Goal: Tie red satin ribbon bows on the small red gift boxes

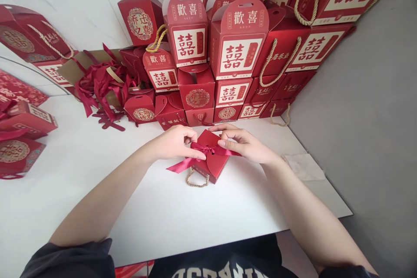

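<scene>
A small red gift box [219, 166] stands on the white table in front of me, its flaps folded over at the top. Across it runs a crimson satin ribbon [182, 165], tied at the middle with tails out to both sides. My left hand [177, 143] pinches the ribbon on the left of the knot, thumb laid along it. On the other side my right hand [245, 142] has thumb and fingers closed on the ribbon near the knot, one finger stretched over the box's far edge. A twisted rope handle [197, 183] hangs from the box's near side onto the table.
Stacked red gift boxes [239, 58] line the back against the wall. A brown carton [72, 71] holding loose ribbons [104, 80] stands back left. More boxes [21, 152] sit at the left edge. A pale flat piece [304, 166] lies right, beside the grey wall [361, 108].
</scene>
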The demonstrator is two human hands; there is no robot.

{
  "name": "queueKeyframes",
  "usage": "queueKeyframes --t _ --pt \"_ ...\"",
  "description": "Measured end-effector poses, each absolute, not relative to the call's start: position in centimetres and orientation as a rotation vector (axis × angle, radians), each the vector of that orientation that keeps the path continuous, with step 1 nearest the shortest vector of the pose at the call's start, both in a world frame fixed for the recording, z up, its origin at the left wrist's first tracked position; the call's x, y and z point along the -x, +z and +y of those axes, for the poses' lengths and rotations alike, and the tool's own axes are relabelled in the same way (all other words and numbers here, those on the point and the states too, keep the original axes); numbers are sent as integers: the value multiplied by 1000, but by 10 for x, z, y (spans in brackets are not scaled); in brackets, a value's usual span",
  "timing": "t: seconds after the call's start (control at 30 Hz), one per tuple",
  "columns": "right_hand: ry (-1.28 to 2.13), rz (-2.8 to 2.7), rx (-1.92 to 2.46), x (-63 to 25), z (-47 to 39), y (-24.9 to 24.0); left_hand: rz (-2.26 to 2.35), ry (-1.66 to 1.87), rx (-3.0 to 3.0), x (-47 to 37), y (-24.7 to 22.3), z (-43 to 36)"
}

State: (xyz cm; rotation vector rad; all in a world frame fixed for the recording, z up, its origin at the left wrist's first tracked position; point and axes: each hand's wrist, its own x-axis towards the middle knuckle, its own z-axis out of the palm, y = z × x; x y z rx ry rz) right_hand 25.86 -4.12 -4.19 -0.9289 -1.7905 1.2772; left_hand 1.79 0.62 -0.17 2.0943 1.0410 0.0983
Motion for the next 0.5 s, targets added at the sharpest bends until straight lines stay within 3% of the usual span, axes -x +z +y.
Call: queueKeyframes --t 0.33,0.5 --pt "1457 -1588 818 -256 -31 -58 1002 90 -1944 -17 -8 10" --pt "1267 -1686 1001 -267 -38 -44 961 99 -1941 -16 0 10"
